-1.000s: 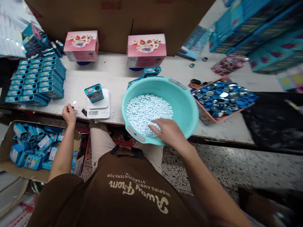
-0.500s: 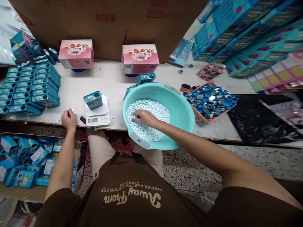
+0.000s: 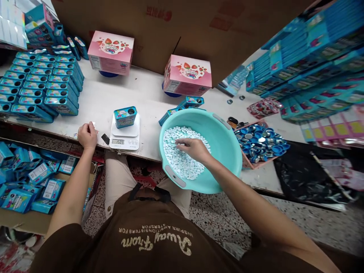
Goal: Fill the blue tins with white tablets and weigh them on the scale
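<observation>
Right hand [image 3: 194,148] seemingly among tablets [image 3: 182,159]

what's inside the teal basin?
The basin holds a heap of small white tablets banked toward its near left side. The right hand rests in the heap, fingers down, covering the tablets beneath it. The far inner wall is bare.

Two pink boxes [image 3: 111,52] [image 3: 188,74] stand at the far side of the table [image 3: 93,102]. Blue tins [image 3: 40,81] lie stacked far left. A tray of lids [image 3: 260,142] sits right; stacked blue cartons [image 3: 307,60] rise far right. A carton of tins [image 3: 25,178] sits near left.
</observation>
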The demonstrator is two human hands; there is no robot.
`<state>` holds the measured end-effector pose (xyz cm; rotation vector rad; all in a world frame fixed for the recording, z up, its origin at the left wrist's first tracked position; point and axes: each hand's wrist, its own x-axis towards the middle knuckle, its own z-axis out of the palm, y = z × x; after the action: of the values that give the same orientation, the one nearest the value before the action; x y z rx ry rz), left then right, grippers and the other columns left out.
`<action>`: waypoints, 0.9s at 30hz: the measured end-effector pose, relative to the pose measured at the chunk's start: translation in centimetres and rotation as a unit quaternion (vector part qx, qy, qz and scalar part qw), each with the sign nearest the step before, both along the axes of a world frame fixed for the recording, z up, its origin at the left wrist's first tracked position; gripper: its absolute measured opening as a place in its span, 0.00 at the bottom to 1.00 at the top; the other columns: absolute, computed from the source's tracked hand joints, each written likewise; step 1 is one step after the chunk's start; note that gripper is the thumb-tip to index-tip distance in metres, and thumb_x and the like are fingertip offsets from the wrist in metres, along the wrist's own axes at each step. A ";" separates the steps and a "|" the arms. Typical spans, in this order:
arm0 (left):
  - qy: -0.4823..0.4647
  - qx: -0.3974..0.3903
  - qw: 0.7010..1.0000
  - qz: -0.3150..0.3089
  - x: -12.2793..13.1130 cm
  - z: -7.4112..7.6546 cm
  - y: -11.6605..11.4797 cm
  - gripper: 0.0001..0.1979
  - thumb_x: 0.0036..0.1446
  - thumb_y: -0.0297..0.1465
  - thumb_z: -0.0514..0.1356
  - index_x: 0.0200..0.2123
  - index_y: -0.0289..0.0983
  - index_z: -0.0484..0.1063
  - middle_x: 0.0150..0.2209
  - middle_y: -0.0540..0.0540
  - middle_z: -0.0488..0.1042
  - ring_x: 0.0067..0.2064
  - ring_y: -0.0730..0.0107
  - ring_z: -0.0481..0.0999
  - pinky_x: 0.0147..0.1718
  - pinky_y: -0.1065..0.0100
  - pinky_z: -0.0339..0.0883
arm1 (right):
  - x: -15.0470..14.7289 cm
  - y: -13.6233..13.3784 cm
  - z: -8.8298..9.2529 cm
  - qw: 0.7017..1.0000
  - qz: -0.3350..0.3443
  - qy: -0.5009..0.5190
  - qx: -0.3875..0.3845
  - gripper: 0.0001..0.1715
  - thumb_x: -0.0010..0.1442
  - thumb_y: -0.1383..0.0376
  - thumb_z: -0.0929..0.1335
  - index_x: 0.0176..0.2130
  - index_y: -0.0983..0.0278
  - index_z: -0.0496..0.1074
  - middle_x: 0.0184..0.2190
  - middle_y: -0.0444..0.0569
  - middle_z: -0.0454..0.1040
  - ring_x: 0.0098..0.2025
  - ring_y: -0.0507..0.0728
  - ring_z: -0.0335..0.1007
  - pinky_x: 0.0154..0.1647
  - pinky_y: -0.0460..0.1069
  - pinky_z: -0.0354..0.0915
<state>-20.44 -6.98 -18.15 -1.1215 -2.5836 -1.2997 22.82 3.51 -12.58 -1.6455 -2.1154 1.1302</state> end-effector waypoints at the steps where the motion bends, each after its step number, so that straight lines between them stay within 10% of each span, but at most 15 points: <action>1: 0.007 -0.019 1.000 0.004 0.0 0.1 0.0 0.16 0.65 0.38 0.54 0.24 0.41 0.60 0.27 0.45 0.67 0.38 0.59 0.70 0.42 0.62 0.60 | 0.0 0.0 0.1 0.999 -0.018 0.014 -0.024 0.11 0.52 0.62 0.73 0.37 0.62 0.82 0.33 0.48 0.83 0.33 0.58 0.78 0.37 0.51 0.73; 7: 0.025 -0.066 0.997 0.012 -0.1 0.4 0.1 0.16 0.66 0.39 0.50 0.25 0.41 0.61 0.29 0.43 0.70 0.40 0.58 0.72 0.43 0.61 0.61 | -0.6 0.3 1.2 0.925 -0.186 0.225 -0.243 0.07 0.47 0.66 0.78 0.29 0.65 0.80 0.31 0.47 0.81 0.31 0.51 0.77 0.39 0.45 0.75; 15: 0.009 -0.059 0.998 0.010 -0.1 0.6 0.5 0.16 0.65 0.41 0.50 0.26 0.40 0.62 0.30 0.41 0.70 0.43 0.54 0.72 0.47 0.57 0.61 | -1.1 0.4 3.4 0.817 -0.291 0.317 -0.385 0.14 0.65 0.73 0.66 0.30 0.66 0.78 0.28 0.47 0.79 0.30 0.46 0.76 0.36 0.38 0.74; 27: 0.019 -0.061 0.998 0.008 -0.1 0.4 0.1 0.15 0.64 0.40 0.50 0.25 0.41 0.59 0.29 0.42 0.70 0.40 0.57 0.71 0.42 0.59 0.61 | -6.4 4.7 9.3 0.930 -0.045 0.272 -0.245 0.11 0.43 0.68 0.80 0.30 0.65 0.79 0.28 0.46 0.80 0.32 0.50 0.76 0.46 0.48 0.74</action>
<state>-20.51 -6.85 -17.73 -1.1294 -2.6714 -1.1194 16.44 8.25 -3.31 -1.3498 -1.4656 1.9262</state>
